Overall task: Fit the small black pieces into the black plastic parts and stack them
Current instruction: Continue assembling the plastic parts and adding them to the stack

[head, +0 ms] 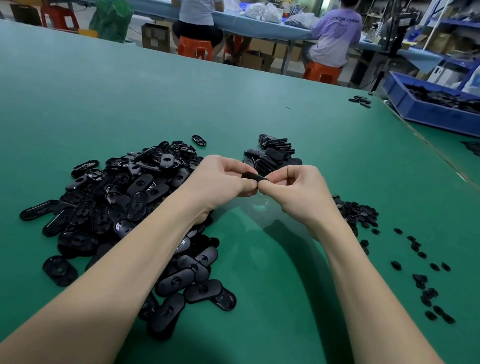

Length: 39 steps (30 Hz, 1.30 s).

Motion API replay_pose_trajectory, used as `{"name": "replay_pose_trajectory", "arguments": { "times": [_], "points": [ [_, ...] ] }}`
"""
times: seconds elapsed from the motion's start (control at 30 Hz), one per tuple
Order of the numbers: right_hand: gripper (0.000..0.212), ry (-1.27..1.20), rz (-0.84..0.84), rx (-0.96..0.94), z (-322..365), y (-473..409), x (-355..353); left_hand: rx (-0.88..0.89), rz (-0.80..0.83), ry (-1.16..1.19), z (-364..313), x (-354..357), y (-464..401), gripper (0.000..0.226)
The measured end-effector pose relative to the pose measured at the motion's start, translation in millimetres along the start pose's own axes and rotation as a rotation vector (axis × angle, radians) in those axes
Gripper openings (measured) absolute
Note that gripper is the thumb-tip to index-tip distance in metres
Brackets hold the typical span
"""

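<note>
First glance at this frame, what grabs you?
Both hands, left hand and right hand, pinch one black plastic part at centre. A big heap of oval black parts sprawls under the left arm, with small black pieces scattered on the green table to the right.

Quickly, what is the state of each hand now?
Left hand: fingers curled, pinching the left end of the black plastic part.
Right hand: fingers curled, pinching the right end of the same part.
</note>
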State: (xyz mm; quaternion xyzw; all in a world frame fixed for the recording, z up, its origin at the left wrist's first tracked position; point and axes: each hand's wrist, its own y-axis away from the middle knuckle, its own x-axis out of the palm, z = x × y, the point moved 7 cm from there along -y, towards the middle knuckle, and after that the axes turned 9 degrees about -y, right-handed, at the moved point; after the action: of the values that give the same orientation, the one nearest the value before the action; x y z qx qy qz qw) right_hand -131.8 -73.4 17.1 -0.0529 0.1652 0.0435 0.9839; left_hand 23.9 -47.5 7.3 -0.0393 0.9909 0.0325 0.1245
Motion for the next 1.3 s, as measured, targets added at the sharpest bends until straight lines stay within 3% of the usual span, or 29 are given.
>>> {"name": "replay_pose_trajectory", "arguments": {
  "times": [0.23, 0.43, 0.63, 0.87, 1.13, 1.3],
  "points": [
    [0.013, -0.044, 0.0, 0.009, -4, 2, 1, 0.013, 0.0, -0.003, 1, 1, 1, 0.017],
    [0.013, -0.31, 0.04, 0.089, -9, 6, -4, 0.054, 0.059, 0.145, -5, -3, 2, 0.024],
    [0.01, -0.175, 0.047, -0.013, 10, 5, -13, 0.054, 0.029, 0.201, -8, -5, 3, 0.028],
    [0.006, -0.025, -0.079, -0.06, 18, 2, -25, 0.049, 0.013, 0.245, -8, -6, 3, 0.027],
    [0.001, -0.183, -0.022, 0.125, 4, 5, -19, 0.042, 0.045, 0.243, -9, -3, 2, 0.026],
    [0.004, -0.192, -0.008, 0.13, 6, 6, -18, 0.031, 0.049, 0.216, -8, -3, 2, 0.025]
  ]
}}
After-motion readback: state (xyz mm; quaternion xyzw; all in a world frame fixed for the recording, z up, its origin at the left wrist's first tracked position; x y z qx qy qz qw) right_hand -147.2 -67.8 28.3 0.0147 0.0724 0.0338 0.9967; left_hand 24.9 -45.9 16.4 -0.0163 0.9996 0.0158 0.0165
